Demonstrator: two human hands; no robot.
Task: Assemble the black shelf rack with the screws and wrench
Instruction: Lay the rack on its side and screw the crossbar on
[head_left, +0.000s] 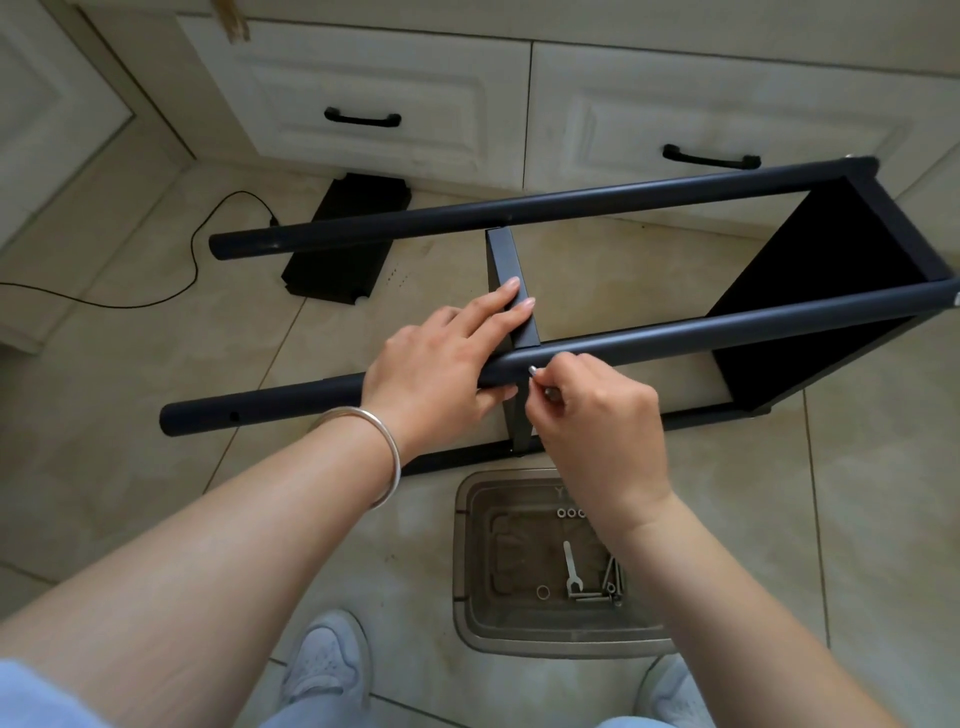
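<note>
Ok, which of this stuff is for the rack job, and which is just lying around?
Job: rack frame, middle shelf, screw in the right hand, left hand steadying the shelf, wrench, spare screws, washers, tray.
Lying about: black panel, cable.

home kitchen: white cabinets (395, 98), tiled floor (130, 364)
</note>
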